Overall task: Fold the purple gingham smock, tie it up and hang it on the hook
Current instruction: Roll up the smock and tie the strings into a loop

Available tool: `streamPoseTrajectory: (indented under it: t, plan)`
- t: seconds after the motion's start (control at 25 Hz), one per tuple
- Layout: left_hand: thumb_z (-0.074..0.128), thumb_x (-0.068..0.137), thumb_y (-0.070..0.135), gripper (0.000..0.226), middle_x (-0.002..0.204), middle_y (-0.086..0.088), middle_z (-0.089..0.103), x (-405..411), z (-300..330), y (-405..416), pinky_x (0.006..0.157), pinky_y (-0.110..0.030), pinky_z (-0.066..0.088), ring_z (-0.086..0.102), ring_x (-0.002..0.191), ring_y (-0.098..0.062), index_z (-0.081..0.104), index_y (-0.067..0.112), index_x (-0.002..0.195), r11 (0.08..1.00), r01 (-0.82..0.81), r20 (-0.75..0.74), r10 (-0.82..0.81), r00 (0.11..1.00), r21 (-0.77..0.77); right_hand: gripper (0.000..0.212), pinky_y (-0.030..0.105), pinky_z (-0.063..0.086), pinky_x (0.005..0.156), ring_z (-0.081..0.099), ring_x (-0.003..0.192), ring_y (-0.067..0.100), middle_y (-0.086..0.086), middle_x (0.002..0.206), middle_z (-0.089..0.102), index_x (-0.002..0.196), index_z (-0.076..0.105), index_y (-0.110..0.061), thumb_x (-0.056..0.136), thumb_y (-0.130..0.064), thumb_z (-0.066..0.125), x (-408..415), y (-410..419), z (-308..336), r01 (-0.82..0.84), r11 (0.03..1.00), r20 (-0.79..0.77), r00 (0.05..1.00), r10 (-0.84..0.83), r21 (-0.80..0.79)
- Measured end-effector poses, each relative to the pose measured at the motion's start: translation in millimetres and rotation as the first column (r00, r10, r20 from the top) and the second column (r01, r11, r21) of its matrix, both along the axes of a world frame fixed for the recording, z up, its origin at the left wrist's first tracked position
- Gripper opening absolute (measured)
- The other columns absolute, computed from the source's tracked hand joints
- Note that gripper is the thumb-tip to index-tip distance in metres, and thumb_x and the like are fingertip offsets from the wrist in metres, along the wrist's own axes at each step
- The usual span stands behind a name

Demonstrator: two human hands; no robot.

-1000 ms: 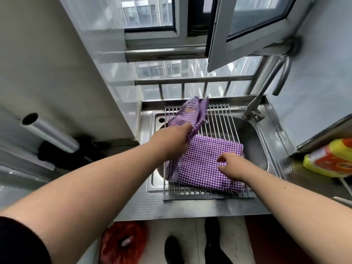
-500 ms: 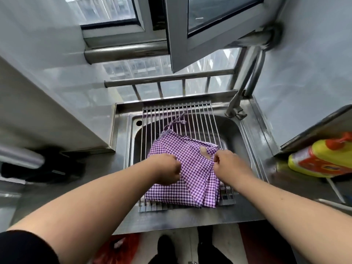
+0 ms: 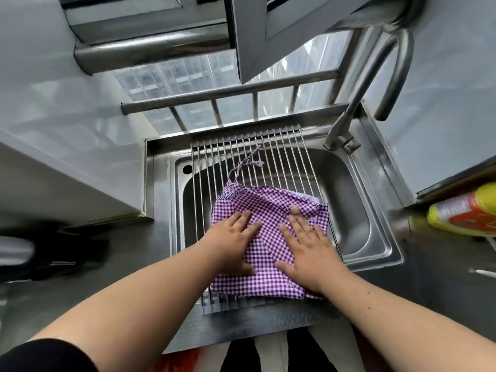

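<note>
Kitchen corner, steel counter (image 3: 112, 299) with a sink (image 3: 357, 210) set under a barred window (image 3: 214, 76). Smock (image 3: 271, 218): purple gingham, folded into a rough square, lying flat on the wire rack (image 3: 271, 157) that spans the sink; it sits directly under both hands and reaches a little beyond the fingertips. Left hand (image 3: 233, 242): fingers straight and spread, palm down, pressing the left half of the cloth. Right hand (image 3: 308, 251): likewise flat, fingers spread, pressing the right half just beside the left hand; the two do not touch. Ties (image 3: 245, 167): thin gingham strings trailing loose from the cloth's far left corner, lying across the rack bars beyond the left fingertips. White lining (image 3: 308, 196): a sliver shows at the far right corner, past the right fingertips. Tap (image 3: 346, 127): steel, rising from the sink's back corner, beyond and to the right of the right hand. Bottle (image 3: 467, 210): yellow with an orange label, on its side on a shelf well to the right of the right hand. Dark blurred objects (image 3: 53, 251): on the counter well to the left of the left arm, not identifiable. Sleeve (image 3: 45, 355): black, at the left upper arm.
</note>
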State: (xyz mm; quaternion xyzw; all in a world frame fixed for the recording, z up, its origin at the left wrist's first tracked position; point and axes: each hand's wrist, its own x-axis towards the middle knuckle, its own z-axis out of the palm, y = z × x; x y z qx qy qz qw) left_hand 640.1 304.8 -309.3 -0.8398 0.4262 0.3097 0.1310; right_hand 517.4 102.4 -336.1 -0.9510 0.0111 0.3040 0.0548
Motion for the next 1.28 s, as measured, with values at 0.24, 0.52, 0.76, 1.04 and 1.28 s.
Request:
streamPoseTrajectory:
  t: [0.24, 0.52, 0.76, 1.04, 1.28]
  plan:
    - [0.056, 0.071, 0.093, 0.143, 0.164, -0.016, -0.033, -1, -28, 11, 0.129, -0.050, -0.003, -0.023, 0.156, -0.036, -0.030, 0.021, 0.159, 0.999, 0.039, 0.045, -0.041, 0.998, 0.036, 0.072, 0.046, -0.017, 0.127, -0.031, 0.157, 0.025, 0.005, 0.161, -0.045, 0.161, -0.026, -0.025, 0.104, -0.047, 0.011, -4, -7, -13, 0.093, 0.996, 0.066, 0.994, -0.092, -0.009]
    - [0.043, 0.065, 0.103, 0.143, 0.161, -0.028, -0.035, 0, -46, 10, 0.128, -0.058, -0.002, -0.029, 0.150, -0.048, -0.032, 0.023, 0.157, 0.993, 0.074, 0.103, -0.084, 0.991, 0.097, 0.084, 0.053, -0.016, 0.127, -0.038, 0.152, 0.027, 0.006, 0.163, -0.043, 0.159, -0.031, -0.029, 0.103, -0.070, 0.016, 7, 74, 3, 0.022, 0.994, 0.045, 0.999, -0.027, 0.106]
    - [0.038, 0.061, 0.105, 0.146, 0.156, -0.032, -0.038, -1, -38, 9, 0.127, -0.057, -0.006, -0.027, 0.150, -0.049, -0.041, 0.021, 0.151, 0.989, 0.087, 0.090, -0.098, 0.991, 0.121, 0.099, 0.054, -0.019, 0.125, -0.045, 0.148, 0.024, 0.006, 0.160, -0.050, 0.155, -0.038, -0.025, 0.091, -0.087, 0.006, -14, 37, -22, 0.035, 0.999, -0.001, 0.999, -0.035, 0.011]
    - [0.035, 0.062, 0.105, 0.146, 0.154, -0.033, -0.041, -1, -37, 8, 0.127, -0.060, -0.001, -0.031, 0.147, -0.050, -0.043, 0.019, 0.149, 0.980, 0.118, 0.071, -0.131, 0.989, 0.160, 0.099, 0.048, -0.017, 0.127, -0.044, 0.149, 0.024, 0.006, 0.155, -0.054, 0.154, -0.038, -0.015, 0.087, -0.082, -0.010, -22, 1, -9, 0.160, 0.987, -0.024, 0.987, -0.161, -0.014]
    - [0.034, 0.067, 0.104, 0.145, 0.157, -0.032, -0.037, -2, -41, 7, 0.127, -0.060, -0.003, -0.031, 0.149, -0.050, -0.034, 0.011, 0.154, 0.970, 0.135, 0.088, -0.155, 0.984, 0.203, 0.076, 0.047, -0.019, 0.127, -0.039, 0.152, 0.019, 0.000, 0.166, -0.040, 0.161, -0.027, -0.029, 0.104, -0.062, 0.012, 42, 64, 2, 0.004, 0.987, 0.121, 0.992, -0.024, 0.158]
